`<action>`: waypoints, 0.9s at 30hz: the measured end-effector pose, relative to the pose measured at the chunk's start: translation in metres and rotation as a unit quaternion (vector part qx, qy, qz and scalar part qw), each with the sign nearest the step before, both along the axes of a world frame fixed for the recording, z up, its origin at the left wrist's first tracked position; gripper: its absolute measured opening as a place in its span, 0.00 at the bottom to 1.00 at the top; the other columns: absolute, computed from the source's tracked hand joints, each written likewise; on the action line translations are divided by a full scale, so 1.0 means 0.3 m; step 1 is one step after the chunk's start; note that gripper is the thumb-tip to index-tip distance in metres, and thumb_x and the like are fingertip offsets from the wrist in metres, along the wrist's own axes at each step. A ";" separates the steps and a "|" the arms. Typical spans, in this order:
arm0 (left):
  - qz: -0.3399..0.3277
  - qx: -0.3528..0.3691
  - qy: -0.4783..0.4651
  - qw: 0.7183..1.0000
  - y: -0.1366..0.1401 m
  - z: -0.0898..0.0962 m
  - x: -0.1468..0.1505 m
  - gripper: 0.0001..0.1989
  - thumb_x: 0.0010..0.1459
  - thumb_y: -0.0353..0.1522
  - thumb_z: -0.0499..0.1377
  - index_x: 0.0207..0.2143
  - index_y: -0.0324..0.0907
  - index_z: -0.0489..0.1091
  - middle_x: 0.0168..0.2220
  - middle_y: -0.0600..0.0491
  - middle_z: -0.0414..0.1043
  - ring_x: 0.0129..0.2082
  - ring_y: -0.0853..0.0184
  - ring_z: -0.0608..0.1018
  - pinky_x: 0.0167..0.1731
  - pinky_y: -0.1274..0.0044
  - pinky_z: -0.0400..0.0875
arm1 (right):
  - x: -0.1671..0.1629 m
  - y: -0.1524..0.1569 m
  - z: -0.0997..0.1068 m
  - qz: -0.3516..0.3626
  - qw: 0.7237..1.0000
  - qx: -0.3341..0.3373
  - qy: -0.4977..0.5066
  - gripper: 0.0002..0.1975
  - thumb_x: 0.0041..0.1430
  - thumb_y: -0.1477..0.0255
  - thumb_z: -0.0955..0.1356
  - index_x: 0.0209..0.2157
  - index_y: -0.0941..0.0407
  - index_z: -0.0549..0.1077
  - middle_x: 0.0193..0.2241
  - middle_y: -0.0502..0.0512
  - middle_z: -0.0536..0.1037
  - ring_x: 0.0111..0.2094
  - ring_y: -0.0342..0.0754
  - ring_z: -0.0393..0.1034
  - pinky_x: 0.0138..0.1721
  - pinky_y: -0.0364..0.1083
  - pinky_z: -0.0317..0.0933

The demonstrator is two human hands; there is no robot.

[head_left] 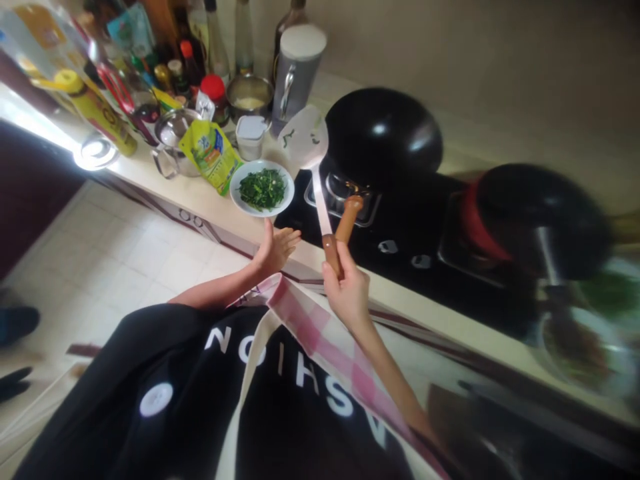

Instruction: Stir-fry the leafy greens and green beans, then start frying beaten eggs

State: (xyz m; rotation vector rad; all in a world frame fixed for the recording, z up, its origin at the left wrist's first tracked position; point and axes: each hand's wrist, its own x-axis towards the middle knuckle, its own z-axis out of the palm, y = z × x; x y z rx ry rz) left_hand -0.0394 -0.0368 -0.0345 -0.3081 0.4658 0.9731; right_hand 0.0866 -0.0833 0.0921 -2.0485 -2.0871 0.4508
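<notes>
Metal spatula (319, 190), likely light and stiff, gripped sensibly by its wooden handle (331, 255) in the right hand (349, 290), blade (304, 137) toward eleven o'clock; whether that hand grips the wok handle (350, 217) too, I cannot tell. Left hand (277, 248), spread and empty, just below a white plate (281, 205) of greens (263, 189) at ten o'clock.

Dimly lit; flaring white at far left; glinting on round black metal wok (383, 137); blurred softly, smeared toward right edge.

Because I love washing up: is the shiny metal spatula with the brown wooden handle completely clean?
No, small green bits cling to the shiny metal spatula that the right hand holds.
</notes>
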 end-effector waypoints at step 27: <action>-0.093 0.030 -0.245 0.964 0.046 -0.072 -0.101 0.49 0.59 0.64 0.33 0.51 0.34 0.71 0.61 0.34 0.69 0.66 0.50 0.65 0.65 0.62 0.57 | -0.064 -0.124 -0.275 0.119 0.959 0.160 -0.203 0.29 0.68 0.67 0.60 0.67 0.61 0.63 0.34 0.61 0.75 0.30 0.45 0.70 0.32 0.42 0.66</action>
